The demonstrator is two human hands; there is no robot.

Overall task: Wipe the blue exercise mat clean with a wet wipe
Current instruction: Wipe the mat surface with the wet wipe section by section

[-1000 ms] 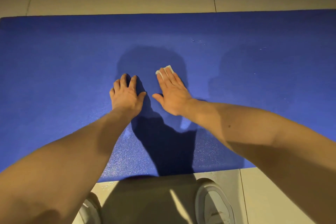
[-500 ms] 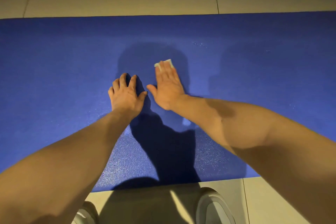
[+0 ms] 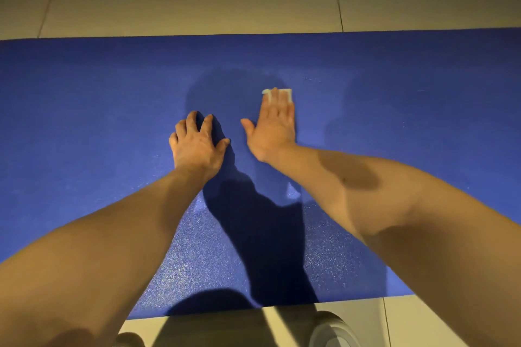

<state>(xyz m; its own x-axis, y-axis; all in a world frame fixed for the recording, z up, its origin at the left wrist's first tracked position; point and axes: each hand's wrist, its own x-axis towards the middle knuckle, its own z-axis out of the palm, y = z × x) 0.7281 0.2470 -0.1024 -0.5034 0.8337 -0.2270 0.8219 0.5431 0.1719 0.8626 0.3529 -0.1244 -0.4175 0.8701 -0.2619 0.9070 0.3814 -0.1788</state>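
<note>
The blue exercise mat (image 3: 84,110) lies flat across the tiled floor and fills the middle of the view. My right hand (image 3: 272,125) lies flat on it with straight fingers, pressing a white wet wipe (image 3: 288,93) whose far edge shows past my fingertips. My left hand (image 3: 197,144) rests on the mat just to the left, fingers spread and slightly bent, holding nothing. Most of the wipe is hidden under my right hand.
Pale floor tiles (image 3: 197,5) border the mat at the far side and at the near edge. The toe of a grey shoe (image 3: 331,329) shows at the bottom, just off the mat's near edge. Dark shadows of my arms fall between the hands.
My right hand has slid the wipe forward, away from me, and its fingers now point straighter ahead. My left hand has stayed planted in place.
</note>
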